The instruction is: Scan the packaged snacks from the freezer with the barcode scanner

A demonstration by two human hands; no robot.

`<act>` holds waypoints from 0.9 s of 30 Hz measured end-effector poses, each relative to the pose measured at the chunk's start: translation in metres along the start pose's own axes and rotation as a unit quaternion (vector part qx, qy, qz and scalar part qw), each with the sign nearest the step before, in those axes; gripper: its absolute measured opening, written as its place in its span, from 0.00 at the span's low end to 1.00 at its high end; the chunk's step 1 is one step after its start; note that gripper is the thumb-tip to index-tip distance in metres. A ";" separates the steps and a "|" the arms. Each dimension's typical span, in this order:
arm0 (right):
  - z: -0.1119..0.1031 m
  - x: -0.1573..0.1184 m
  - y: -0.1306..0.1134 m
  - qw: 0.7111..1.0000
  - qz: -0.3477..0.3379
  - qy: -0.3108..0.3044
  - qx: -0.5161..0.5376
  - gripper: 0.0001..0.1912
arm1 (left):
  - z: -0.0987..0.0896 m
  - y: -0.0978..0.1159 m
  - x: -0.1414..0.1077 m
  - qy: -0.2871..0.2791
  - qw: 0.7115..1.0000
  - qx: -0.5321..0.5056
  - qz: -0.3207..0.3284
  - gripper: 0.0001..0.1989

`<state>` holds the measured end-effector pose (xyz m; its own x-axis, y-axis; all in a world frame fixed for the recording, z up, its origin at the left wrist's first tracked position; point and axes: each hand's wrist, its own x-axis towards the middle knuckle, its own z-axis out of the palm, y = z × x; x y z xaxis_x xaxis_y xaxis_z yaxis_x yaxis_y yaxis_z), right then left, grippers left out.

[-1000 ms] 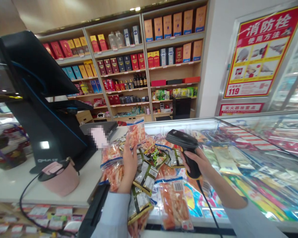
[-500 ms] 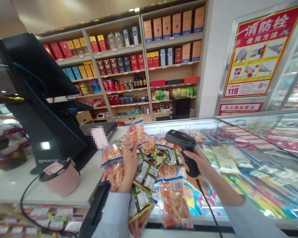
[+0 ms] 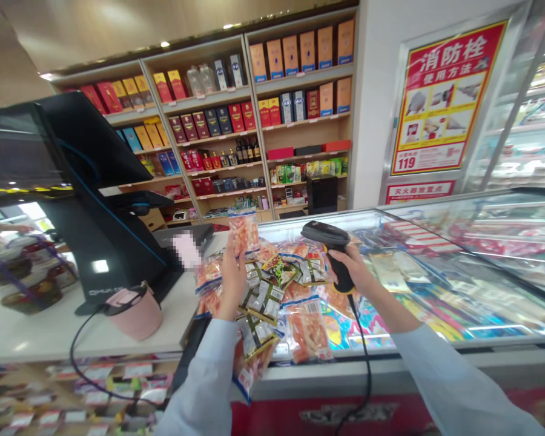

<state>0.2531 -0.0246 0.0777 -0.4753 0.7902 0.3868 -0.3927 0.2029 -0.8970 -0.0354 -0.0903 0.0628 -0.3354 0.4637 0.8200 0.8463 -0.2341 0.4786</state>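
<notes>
My right hand (image 3: pixel 355 266) is wrapped round the grip of a black barcode scanner (image 3: pixel 329 239), whose head points left over the packets. In my left hand (image 3: pixel 233 275) is a clear snack packet (image 3: pixel 244 233) with orange contents, held upright at the back of the pile. Green-and-silver snack packets (image 3: pixel 264 300) lie heaped between my hands. A larger packet of orange snacks (image 3: pixel 304 330) rests flat at the front, its barcode facing up. From the scanner a black cable (image 3: pixel 366 354) hangs down over the freezer's front.
A glass-topped freezer (image 3: pixel 413 284) holding colourful packs spreads under the pile and to the right. On the white counter (image 3: pixel 172 330) at left stand a pink container (image 3: pixel 136 315) and a black checkout terminal (image 3: pixel 113 224). Stocked shelves (image 3: pixel 254 121) line the back wall.
The view has shifted slightly right and tilted, showing more of the freezer's front. Both hands keep their hold, the scanner on the right and the packet on the left.
</notes>
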 end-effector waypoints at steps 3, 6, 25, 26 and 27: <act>-0.017 -0.015 -0.020 0.999 -0.028 0.032 -0.016 0.14 | -0.012 0.028 0.012 -0.064 0.997 -0.003 0.037 0.27; -0.037 -0.033 -0.036 0.997 -0.043 0.059 -0.024 0.14 | -0.003 0.060 0.006 -0.122 0.991 -0.041 0.044 0.27; -0.226 -0.126 -0.021 0.927 0.074 0.355 0.096 0.13 | 0.222 0.211 -0.154 -0.363 0.878 -0.274 -0.152 0.30; -0.232 -0.129 -0.018 0.925 0.076 0.357 0.108 0.13 | 0.226 0.211 -0.157 -0.362 0.883 -0.263 -0.141 0.29; -0.237 -0.131 -0.014 0.923 0.078 0.358 0.118 0.13 | 0.228 0.211 -0.159 -0.360 0.889 -0.251 -0.129 0.28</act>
<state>0.5076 0.0063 -0.0110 0.0687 0.9958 -0.0602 -0.5635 -0.0111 -0.8261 0.2907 -0.0182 -0.0379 0.0135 0.9419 0.3355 0.4281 -0.3087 0.8494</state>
